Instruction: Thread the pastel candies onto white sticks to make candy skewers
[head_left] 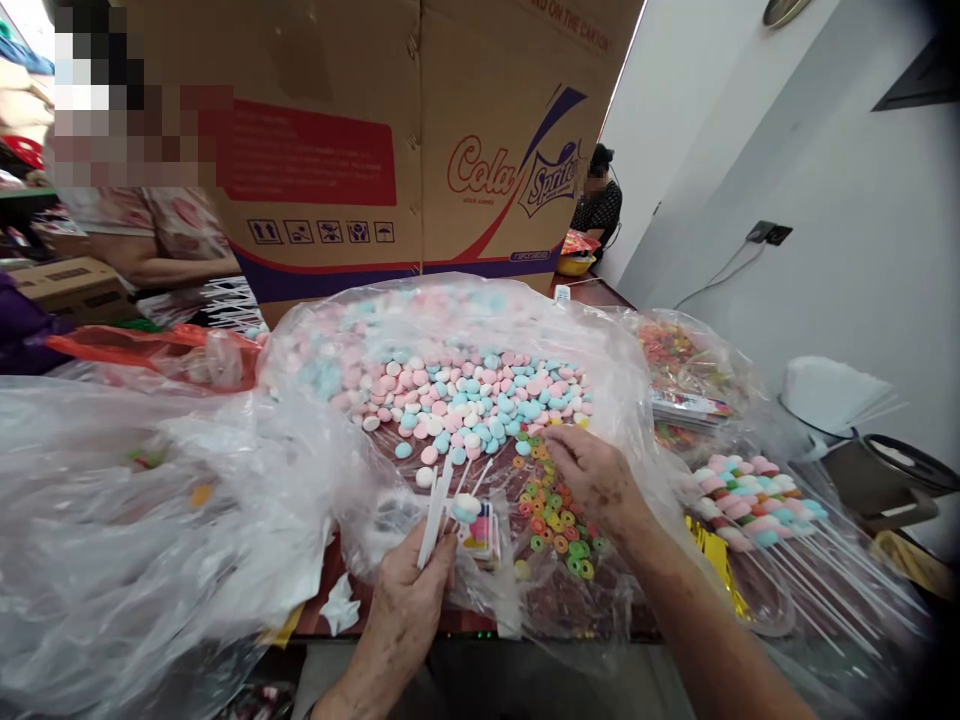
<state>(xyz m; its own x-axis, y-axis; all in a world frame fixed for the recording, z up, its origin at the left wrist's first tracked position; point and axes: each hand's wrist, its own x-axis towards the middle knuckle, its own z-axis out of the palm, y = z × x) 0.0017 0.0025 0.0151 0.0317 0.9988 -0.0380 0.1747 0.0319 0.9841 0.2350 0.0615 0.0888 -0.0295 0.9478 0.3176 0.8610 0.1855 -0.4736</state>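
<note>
My left hand [411,590] is closed around several white sticks [436,508] at the lower middle. A blue and white candy [466,508] sits beside the sticks, just above my fingers. My right hand [592,478] reaches in from the right, its fingertips pressed together at the top of a pile of green, yellow and orange ring candies [562,525]; whatever they hold is too small to make out. Beyond both hands, pink, white and blue round candies [480,395] spill from a clear plastic bag [457,295]. Small printed cards [480,535] lie between my hands.
A large cardboard carton [337,130] stands behind the bag. Finished candy skewers [761,500] lie at the right, near a dark container [892,475]. Clear plastic [150,520] covers the left side. A person [165,235] is at the back left, another [600,205] behind the carton.
</note>
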